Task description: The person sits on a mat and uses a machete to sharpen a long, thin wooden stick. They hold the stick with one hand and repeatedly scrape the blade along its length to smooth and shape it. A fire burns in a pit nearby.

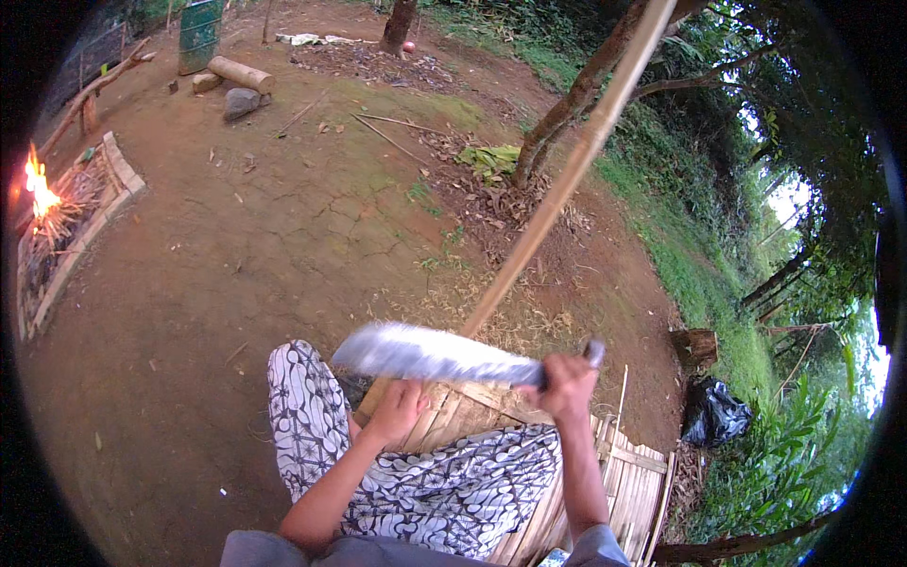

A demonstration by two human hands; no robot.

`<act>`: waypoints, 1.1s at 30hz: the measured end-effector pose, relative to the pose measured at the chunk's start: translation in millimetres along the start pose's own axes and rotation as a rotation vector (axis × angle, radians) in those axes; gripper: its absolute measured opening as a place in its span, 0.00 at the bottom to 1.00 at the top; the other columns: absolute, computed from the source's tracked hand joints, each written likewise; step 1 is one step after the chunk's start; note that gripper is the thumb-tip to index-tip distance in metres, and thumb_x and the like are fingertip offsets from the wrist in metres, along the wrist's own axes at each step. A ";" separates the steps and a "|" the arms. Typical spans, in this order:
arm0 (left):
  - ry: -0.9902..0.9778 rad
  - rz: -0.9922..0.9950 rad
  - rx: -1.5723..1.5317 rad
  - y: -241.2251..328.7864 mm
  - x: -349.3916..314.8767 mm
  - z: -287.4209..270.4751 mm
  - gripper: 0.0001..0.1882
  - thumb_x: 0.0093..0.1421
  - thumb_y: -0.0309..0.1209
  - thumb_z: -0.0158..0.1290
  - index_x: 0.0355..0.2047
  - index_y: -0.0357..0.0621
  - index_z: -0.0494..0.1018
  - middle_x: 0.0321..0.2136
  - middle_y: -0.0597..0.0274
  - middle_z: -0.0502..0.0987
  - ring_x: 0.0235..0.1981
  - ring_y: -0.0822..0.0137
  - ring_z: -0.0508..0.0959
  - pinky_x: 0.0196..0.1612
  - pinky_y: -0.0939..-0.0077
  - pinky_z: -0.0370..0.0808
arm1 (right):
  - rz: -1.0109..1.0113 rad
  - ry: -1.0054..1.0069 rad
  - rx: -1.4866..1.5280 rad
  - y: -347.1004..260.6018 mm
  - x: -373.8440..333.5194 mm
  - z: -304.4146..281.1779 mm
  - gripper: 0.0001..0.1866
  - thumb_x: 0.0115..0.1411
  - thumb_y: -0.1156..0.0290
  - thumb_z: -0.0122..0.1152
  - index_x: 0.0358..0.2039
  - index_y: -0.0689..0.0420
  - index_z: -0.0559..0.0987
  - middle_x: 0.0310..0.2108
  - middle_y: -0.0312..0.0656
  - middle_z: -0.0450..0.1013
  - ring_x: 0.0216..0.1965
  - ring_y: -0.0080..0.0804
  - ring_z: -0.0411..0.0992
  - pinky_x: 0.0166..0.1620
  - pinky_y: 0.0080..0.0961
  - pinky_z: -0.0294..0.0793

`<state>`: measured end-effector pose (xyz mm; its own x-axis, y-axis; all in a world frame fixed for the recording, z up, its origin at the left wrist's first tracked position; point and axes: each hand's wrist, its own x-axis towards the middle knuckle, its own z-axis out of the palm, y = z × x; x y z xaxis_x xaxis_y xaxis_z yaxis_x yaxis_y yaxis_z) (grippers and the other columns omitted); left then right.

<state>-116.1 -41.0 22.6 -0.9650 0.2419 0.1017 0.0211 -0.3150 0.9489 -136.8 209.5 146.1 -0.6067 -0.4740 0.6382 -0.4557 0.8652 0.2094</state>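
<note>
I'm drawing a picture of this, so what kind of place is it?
It looks like an outdoor yard, maybe beside woods: there's bare dirt, trees with green plants along the side, and a burning fire.

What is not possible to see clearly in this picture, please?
In the head view:
- Wooden pole: far end cut off by the top edge; part nearest the person hidden behind the knife.
- Knife: blade blurred, so its fine edge is unclear.
- Left hand: its grip, if any, is unclear.
- Black bag: contents hidden by its plastic.
</note>
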 end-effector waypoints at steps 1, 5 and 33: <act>0.025 -0.027 0.039 2.5 0.5 -3.8 0.29 0.68 0.46 0.31 0.12 0.44 0.57 0.10 0.71 0.58 0.14 0.76 0.58 0.21 0.76 0.57 | 0.119 -0.017 0.039 10.0 -0.8 -8.6 0.27 0.50 0.40 0.55 0.16 0.52 0.67 0.11 0.37 0.63 0.12 0.34 0.64 0.32 0.33 0.66; 0.048 -0.037 0.120 7.4 2.2 -2.2 0.27 0.68 0.49 0.29 0.16 0.46 0.57 0.12 0.72 0.56 0.15 0.76 0.55 0.21 0.78 0.53 | 0.361 -0.091 0.170 5.0 18.5 -35.3 0.23 0.54 0.47 0.54 0.17 0.54 0.68 0.11 0.39 0.64 0.13 0.36 0.67 0.24 0.34 0.65; -0.205 -0.183 -0.080 -2.6 15.0 12.0 0.26 0.67 0.51 0.32 0.20 0.45 0.60 0.14 0.72 0.56 0.16 0.76 0.54 0.20 0.78 0.54 | -0.098 -0.172 -0.053 -23.9 14.2 -21.5 0.26 0.51 0.42 0.56 0.15 0.54 0.71 0.08 0.38 0.63 0.11 0.37 0.65 0.22 0.32 0.66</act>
<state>-127.5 -25.5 25.3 -0.8777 0.4792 -0.0028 -0.1769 -0.3185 0.9313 -120.5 185.6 166.1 -0.6659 -0.5731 0.4776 -0.4858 0.8190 0.3054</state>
